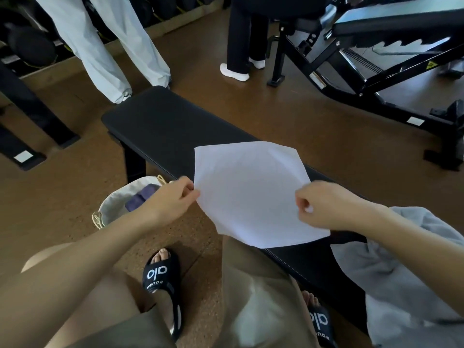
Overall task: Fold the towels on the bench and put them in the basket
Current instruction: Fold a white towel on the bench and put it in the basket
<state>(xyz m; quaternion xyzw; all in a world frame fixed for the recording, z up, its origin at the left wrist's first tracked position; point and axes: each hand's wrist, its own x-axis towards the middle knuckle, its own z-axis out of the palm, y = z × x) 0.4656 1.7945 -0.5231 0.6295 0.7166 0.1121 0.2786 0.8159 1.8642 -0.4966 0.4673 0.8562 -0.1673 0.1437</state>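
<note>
A thin white towel [248, 192] is spread out flat over the black bench [160, 129], held up between both hands. My left hand [170, 199] pinches its left corner. My right hand [324, 207] is closed on its right edge. A grey towel [401, 267] lies crumpled on the near right end of the bench. The cream fabric basket [118, 204] stands on the floor left of the bench, under my left forearm, with a purple folded towel [140, 199] inside.
Two people stand beyond the bench's far end, one in pale trousers [105, 46], one in black trousers [241, 38]. An adjustable gym bench frame [364, 69] fills the upper right. My feet in black slides [160, 275] rest on the brown cork floor.
</note>
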